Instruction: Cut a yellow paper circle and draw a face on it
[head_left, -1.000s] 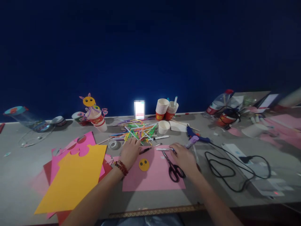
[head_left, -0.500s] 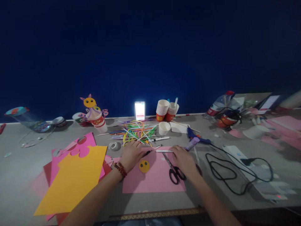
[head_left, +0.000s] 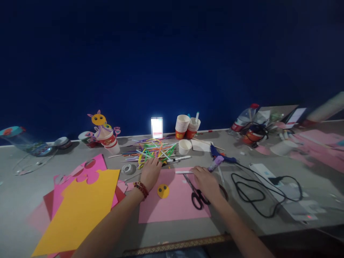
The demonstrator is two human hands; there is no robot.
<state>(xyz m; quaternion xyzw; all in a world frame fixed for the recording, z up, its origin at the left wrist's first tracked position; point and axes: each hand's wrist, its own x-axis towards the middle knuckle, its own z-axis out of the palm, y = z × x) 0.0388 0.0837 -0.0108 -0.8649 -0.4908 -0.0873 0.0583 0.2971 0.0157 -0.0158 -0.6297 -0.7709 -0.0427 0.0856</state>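
Note:
My left hand [head_left: 151, 174], with a beaded bracelet [head_left: 141, 190] at the wrist, reaches the near edge of a pile of coloured pipe cleaners [head_left: 154, 150]. Its fingers are stretched out, and nothing shows in them. Below and to its right, a round yellow face [head_left: 163, 191] with two dark eyes lies on pink paper [head_left: 172, 211]. My right hand [head_left: 206, 182] lies low over the paper's right side, fingers loosely spread. Its fingertips meet the end of a slim white pen [head_left: 183, 172]. Black-handled scissors [head_left: 197, 201] lie beside it, partly under the hand.
Yellow sheet [head_left: 83, 208] and pink scraps lie left. A decorated cup [head_left: 105, 138], tape roll [head_left: 127, 168], stacked paper cups [head_left: 182, 125] and white cup [head_left: 185, 147] stand behind. Rightward are a blue glue gun [head_left: 221, 154], black cable [head_left: 248, 195], power strip [head_left: 276, 186] and bottle [head_left: 243, 120].
The dark-tipped pen beside my left hand has left the pink paper; a pen now lies by the pile's near edge. My right hand stays by the white pen. The view has shifted slightly.

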